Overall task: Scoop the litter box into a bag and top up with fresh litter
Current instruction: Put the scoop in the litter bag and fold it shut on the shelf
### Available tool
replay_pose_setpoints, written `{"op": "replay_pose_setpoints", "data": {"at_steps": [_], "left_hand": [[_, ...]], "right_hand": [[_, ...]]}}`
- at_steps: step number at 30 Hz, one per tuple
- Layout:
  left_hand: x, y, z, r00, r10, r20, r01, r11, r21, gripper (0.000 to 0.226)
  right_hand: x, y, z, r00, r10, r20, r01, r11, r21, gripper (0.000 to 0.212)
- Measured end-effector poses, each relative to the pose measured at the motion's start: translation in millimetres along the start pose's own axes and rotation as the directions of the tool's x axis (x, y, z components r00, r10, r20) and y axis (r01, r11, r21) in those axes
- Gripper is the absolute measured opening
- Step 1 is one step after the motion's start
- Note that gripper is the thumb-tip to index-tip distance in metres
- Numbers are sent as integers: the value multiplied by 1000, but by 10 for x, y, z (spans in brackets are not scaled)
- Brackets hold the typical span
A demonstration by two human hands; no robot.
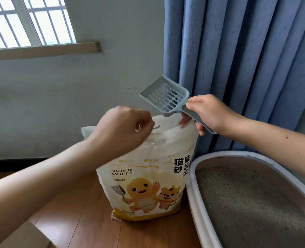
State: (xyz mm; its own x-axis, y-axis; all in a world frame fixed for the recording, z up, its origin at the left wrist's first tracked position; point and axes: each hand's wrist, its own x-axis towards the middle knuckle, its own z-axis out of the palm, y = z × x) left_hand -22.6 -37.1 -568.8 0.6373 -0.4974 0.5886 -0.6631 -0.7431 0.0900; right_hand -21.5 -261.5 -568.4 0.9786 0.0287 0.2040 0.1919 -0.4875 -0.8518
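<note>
A bare left forearm (40, 185) comes in from the bottom left corner, very close to the camera. Beside it, at the bottom edge, is a bit of brown cardboard (25, 237), lying on the wood floor (80, 212).

On the right side of the floor is the litter box (193, 194). It has a pale rim and brown inside walls. Gray litter (246, 203) fills its bottom.

Just left of the box, touching its rim or very nearly, stands the litter bag (148, 176). It is white and yellow, with a yellow cartoon animal and a little tiger on the front. It says "BENTONITE CAT LITTER". The bag stands upright on the floor, with a frayed bottom corner.

The left hand (119, 129) is at the top of the bag on the left side. Its fingers are curled and pinch the bag's top edge.

The right hand (207, 113) is at the top right of the bag. It holds the handle of the gray scoop (166, 97) with thumb and fingers wrapped round it. A lower finger or two also touch the bag's top edge. The scoop sticks up and to the left, above the bag. Its slotted part has nothing in it.

Behind the box hangs a blue curtain (246, 59). Behind the bag is a pale wall (76, 86). High in the left corner is a window (22, 20) with bars and a ledge under it.
</note>
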Motion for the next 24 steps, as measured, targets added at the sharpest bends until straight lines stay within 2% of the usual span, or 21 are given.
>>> {"op": "replay_pose_setpoints", "data": {"at_steps": [3,6,8,10,12,14,16,18,21,24], "left_hand": [[198,-221,-91,986,-165,37,161,983,83,10],[303,-405,-120,913,-299,277,270,953,137,25],[341,-485,-80,874,-346,340,310,938,158,16],[386,-566,-37,884,-380,274,344,923,170,2],[415,-629,-10,890,-422,174,400,905,147,5],[420,-671,26,890,-443,112,433,896,104,3],[407,-700,67,893,-441,91,435,897,76,3],[398,-723,83,899,-427,93,422,904,71,4],[406,-747,77,904,-417,96,412,909,62,6],[399,-754,90,909,-405,95,402,914,52,6]], "right_hand": [[-10,61,-8,1000,-14,-20,14,1000,-22,34],[-33,93,-40,1000,-18,-14,17,1000,-8,33],[-53,89,-59,1000,-28,-8,28,999,-34,33],[-78,68,-79,999,-51,-7,50,994,-99,35],[-102,28,-103,995,-95,20,97,979,-182,36],[-116,-22,-147,985,-135,105,160,944,-289,37],[-111,-78,-200,964,-147,221,230,878,-419,37],[-89,-143,-231,938,-177,298,322,764,-560,31],[-47,-222,-217,915,-208,346,397,619,-677,16],[0,-264,-183,912,-228,341,409,574,-710,13]]}}
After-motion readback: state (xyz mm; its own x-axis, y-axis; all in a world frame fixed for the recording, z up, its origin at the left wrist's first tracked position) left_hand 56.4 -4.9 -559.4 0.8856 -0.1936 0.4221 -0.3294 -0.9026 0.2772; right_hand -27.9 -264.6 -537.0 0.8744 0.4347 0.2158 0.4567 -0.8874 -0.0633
